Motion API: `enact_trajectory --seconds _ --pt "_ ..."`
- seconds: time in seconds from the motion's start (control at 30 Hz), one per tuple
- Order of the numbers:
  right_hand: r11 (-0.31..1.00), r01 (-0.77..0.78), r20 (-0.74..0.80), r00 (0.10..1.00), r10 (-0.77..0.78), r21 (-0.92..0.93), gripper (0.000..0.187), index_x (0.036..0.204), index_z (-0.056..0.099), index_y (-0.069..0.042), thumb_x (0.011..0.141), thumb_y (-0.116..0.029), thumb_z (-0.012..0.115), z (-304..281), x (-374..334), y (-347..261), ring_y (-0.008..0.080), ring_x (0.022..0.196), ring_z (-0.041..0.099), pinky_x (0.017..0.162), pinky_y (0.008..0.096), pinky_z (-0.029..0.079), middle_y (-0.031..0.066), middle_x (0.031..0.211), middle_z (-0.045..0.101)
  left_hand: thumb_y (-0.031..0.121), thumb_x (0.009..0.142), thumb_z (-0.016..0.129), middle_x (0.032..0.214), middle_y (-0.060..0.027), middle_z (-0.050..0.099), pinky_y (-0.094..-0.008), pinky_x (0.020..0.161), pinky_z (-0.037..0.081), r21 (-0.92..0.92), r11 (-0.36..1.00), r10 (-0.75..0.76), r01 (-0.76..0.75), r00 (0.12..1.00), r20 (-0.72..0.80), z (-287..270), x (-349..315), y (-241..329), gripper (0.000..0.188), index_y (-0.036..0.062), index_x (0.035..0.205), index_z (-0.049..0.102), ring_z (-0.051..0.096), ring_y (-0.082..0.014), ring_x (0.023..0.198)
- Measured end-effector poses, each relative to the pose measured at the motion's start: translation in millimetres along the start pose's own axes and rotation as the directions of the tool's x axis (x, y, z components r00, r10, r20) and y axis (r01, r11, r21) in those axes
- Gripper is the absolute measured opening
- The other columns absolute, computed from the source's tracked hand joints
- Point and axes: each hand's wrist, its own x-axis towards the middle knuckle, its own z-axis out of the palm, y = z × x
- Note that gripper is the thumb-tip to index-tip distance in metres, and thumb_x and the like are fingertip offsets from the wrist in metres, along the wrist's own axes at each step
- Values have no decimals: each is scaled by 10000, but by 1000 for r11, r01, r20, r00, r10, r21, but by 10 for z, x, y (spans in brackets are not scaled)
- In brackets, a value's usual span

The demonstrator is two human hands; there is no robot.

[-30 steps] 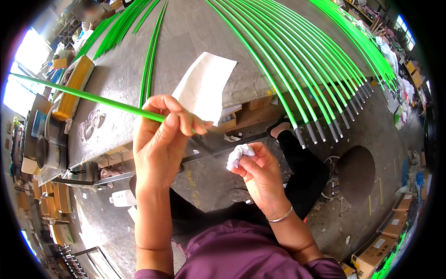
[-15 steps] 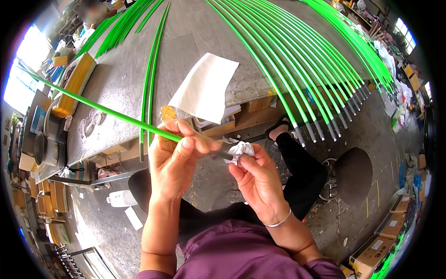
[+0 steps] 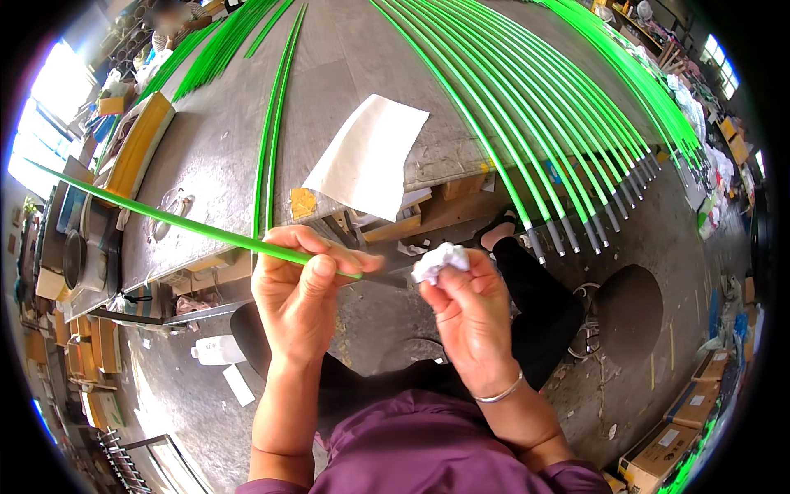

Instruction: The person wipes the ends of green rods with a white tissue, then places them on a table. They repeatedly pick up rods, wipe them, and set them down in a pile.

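Note:
My left hand point(image 3: 298, 284) grips a long green rod point(image 3: 177, 221) near its dark end, which points toward my right hand. From there the rod slants off to the far left, past the table edge. Pinched in my right hand point(image 3: 471, 309) is a crumpled white cloth or tissue point(image 3: 442, 261), a small gap away from the rod's dark tip. The tip looks blurred. A white sheet point(image 3: 370, 156) lies on the table just beyond my hands, with a small yellowish piece point(image 3: 303, 202) at its near corner.
Two green rods point(image 3: 267, 156) lie left of the sheet; a row of grey-tipped green rods point(image 3: 502, 123) overhangs the table edge at right. A yellow padded block point(image 3: 140, 148) stands at left. Below are a white bottle point(image 3: 218, 351), a dark round stool point(image 3: 629, 313) and cardboard boxes point(image 3: 658, 453).
My right hand has moved right with the white cloth or tissue, off the rod's dark end. The rod's far end has dipped lower at the left.

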Motion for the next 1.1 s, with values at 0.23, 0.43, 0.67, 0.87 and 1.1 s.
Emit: enact_trajectory --seconds 0.23,0.43,0.67,0.87,1.1 --pt "990 -109 37 994 106 94 142 990 562 -61 866 4 586 77 -65 108 140 874 614 784 290 552 67 970 616 65 871 617 791 -113 625 -421 764 556 20 1000 -22 23 999 -46 -8 -36 -78 207 30 1002 460 654 -239 773" --pt "990 -71 2 997 71 121 142 990 562 -55 865 8 588 127 -94 97 134 858 611 780 274 549 61 955 619 88 851 654 794 -115 633 -340 683 559 170 985 37 -20 995 -96 38 -53 -65 247 20 992 463 671 -243 737" --pt "988 -38 -41 998 44 148 146 987 563 -54 860 12 595 153 -107 98 128 842 611 772 267 549 58 944 620 58 828 675 787 -116 639 -267 595 552 258 964 106 -62 981 -161 92 -74 -91 254 3 968 470 682 -246 734" --pt "990 -17 -47 999 24 141 154 985 557 -51 853 16 598 174 -115 90 130 823 613 757 259 551 62 927 620 41 811 689 778 -123 637 -283 583 578 299 951 135 -74 973 -188 92 -73 -100 268 -17 957 472 677 -234 714" --pt "998 9 -24 1000 -7 60 157 988 551 -39 850 18 601 187 -135 120 144 839 621 744 266 556 81 931 624 66 861 638 643 -42 554 -198 411 425 495 868 185 -31 946 -266 84 -83 -41 148 13 906 508 514 -98 451"
